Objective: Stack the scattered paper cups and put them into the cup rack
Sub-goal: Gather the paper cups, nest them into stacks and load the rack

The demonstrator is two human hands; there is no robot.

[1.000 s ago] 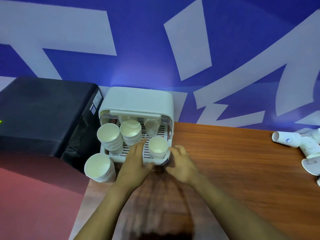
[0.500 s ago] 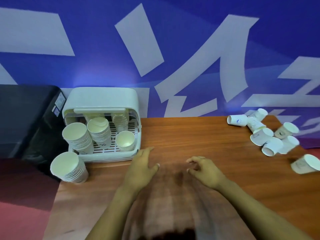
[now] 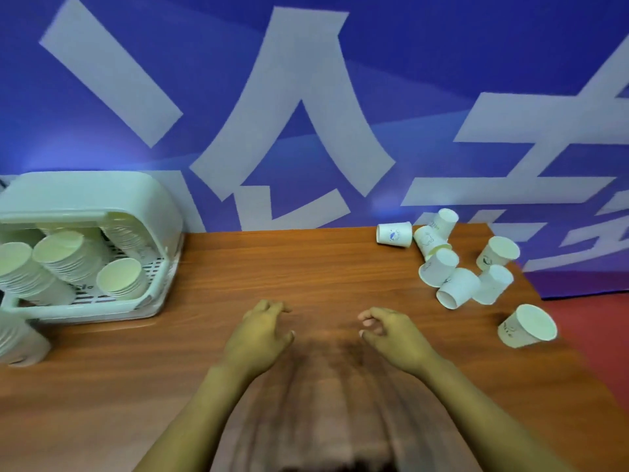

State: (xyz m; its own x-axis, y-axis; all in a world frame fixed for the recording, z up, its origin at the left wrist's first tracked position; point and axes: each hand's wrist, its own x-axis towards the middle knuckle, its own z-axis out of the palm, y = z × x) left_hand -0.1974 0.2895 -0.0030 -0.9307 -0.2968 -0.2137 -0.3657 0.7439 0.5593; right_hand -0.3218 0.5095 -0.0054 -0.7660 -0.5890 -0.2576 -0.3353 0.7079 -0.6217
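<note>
The white cup rack (image 3: 155, 294) stands at the table's far left with several stacks of paper cups inside, the nearest stack (image 3: 119, 277) at its front right. One more stack (image 3: 18, 338) stands on the table in front of the rack, cut by the left edge. Several loose paper cups (image 3: 446, 264) lie scattered at the far right, one cup (image 3: 527, 325) nearer than the rest. My left hand (image 3: 258, 335) and my right hand (image 3: 394, 335) hover over the middle of the table, fingers loosely curled and apart, holding nothing.
The wooden table (image 3: 306, 264) ends at the right, where a red floor (image 3: 599, 335) shows. A blue wall with large white characters (image 3: 292, 114) runs right behind the table.
Both hands have let go of the cup rack and drawn back to the table's middle. The view has swung right, bringing the scattered cups into sight.
</note>
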